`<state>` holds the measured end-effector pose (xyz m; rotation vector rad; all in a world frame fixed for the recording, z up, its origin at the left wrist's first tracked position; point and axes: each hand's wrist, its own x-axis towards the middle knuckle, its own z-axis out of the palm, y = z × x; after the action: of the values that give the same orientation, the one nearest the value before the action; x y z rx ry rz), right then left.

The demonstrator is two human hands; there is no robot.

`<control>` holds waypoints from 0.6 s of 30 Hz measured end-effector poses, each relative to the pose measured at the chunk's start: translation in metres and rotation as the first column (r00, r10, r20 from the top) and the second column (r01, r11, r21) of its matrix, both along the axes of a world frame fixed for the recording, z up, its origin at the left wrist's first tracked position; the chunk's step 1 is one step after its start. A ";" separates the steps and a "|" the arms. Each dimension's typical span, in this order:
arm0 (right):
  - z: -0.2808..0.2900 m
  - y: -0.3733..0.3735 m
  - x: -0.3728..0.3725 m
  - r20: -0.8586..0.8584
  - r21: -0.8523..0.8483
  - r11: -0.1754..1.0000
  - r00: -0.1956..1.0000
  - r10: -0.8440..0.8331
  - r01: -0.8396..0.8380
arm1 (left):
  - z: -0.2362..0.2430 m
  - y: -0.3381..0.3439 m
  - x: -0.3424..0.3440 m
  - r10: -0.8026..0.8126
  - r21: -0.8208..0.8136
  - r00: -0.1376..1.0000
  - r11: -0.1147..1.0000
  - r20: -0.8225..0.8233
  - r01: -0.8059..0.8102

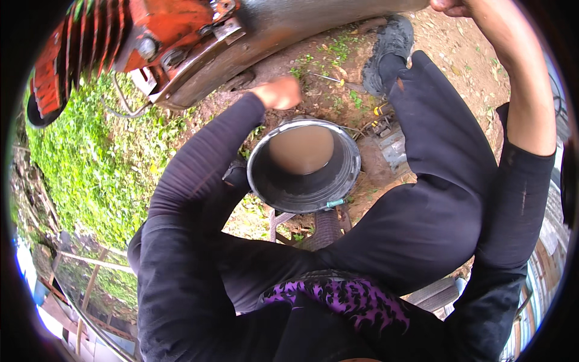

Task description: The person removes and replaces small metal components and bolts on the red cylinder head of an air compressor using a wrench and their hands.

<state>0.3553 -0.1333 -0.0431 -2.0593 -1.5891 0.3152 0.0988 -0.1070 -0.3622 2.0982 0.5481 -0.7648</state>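
Across the top lies a machine with an orange finned housing (172, 30) and a long curved grey metal body (283, 33). My left hand (279, 93) is closed and slightly blurred, just below the grey body and above the far rim of a black bucket (301, 193). What its fingers hold, if anything, cannot be made out. Brownish, cloudy water (301, 149) lies in the bucket, which stands between my legs. At the top right my right hand (453, 7) is partly cut off by the view's edge. Its fingers are curled beside the right end of the grey body, their contents hidden.
Green grass (84, 175) covers the left side, with bare dirt (449, 39) at the far right. Small tools (381, 123) lie on the ground right of the bucket. A dark shoe (388, 54) is beyond them. A small turquoise piece (335, 203) sits on the bucket's near rim.
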 end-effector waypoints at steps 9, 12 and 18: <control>0.005 0.021 -0.003 -0.289 -0.139 0.989 0.957 0.007 -0.049 | -0.001 -0.004 -0.201 0.097 0.126 0.867 0.991 -0.490 -0.039; -0.028 0.042 0.053 -0.166 -0.361 0.933 0.985 -0.053 -0.011 | -0.003 -0.016 -0.225 0.192 0.173 0.835 0.978 -0.515 -0.117; -0.027 0.056 0.014 -0.083 -0.433 0.901 0.997 -0.004 -0.032 | -0.003 -0.017 -0.241 0.365 0.321 0.808 0.918 -0.463 -0.232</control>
<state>0.3691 -0.0769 -0.0701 -2.3229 -1.5906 0.8154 -0.1419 -0.1242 -0.3651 1.9411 1.3037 -1.1207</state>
